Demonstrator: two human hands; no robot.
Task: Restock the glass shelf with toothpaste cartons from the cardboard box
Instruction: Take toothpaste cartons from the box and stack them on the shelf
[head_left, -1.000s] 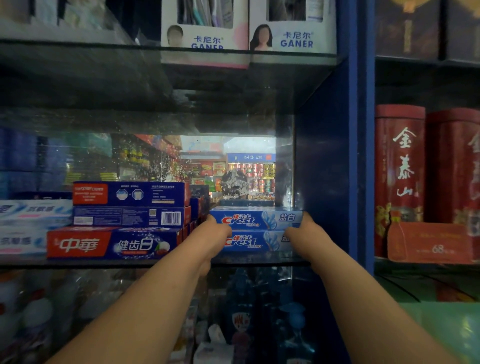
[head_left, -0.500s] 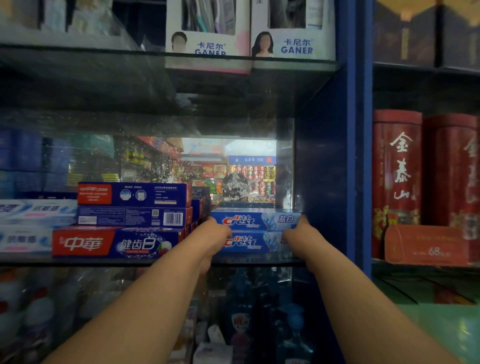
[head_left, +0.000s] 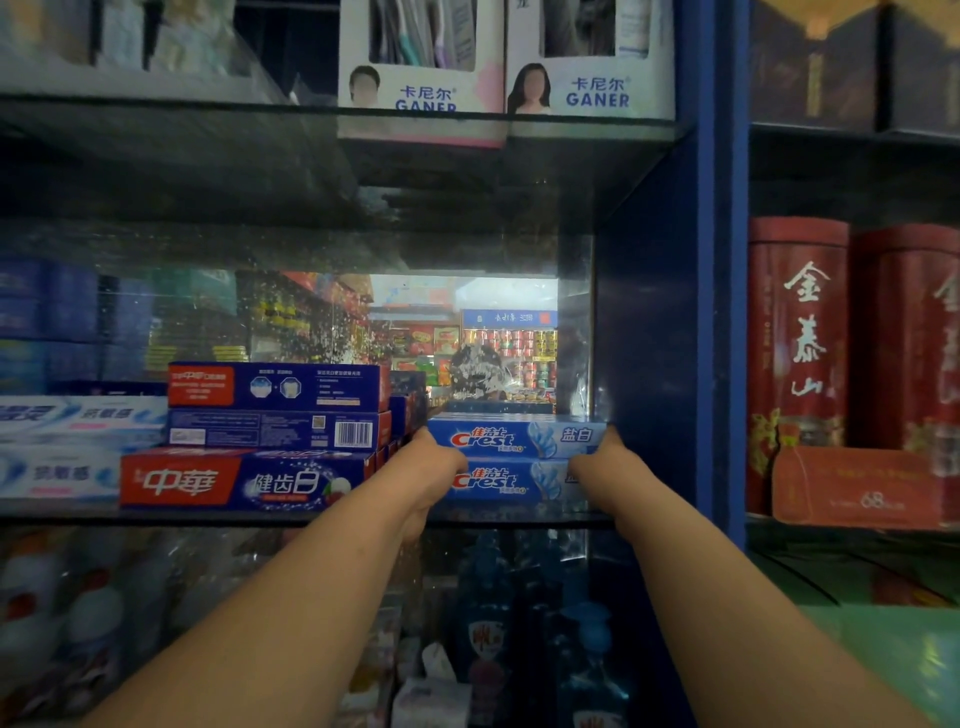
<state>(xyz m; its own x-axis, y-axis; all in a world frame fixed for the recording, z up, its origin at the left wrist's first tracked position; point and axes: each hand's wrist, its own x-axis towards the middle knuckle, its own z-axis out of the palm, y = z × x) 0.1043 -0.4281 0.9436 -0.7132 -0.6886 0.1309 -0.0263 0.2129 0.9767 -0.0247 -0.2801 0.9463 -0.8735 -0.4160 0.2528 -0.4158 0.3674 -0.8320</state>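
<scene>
Two blue Crest toothpaste cartons lie stacked at the right end of the glass shelf (head_left: 208, 517), an upper one (head_left: 519, 436) and a lower one (head_left: 498, 480). My left hand (head_left: 426, 467) grips the left end of this stack, fingers curled round it. At the stack's right end, close to the blue shelf wall, my right hand (head_left: 608, 462) does the same. The fingertips of both hands are hidden behind the cartons. The cardboard box is out of view.
Left of the Crest stack stands a pile of red-and-blue toothpaste cartons (head_left: 249, 480), then white cartons (head_left: 62, 441). A blue upright (head_left: 717, 312) bounds the shelf on the right, with red tins (head_left: 797, 338) beyond. Ganer boxes (head_left: 587, 88) sit above and bottles (head_left: 488, 623) below.
Both hands keep their hold on the ends of the Crest stack, which stays in place. Only the camera view drifts slightly.
</scene>
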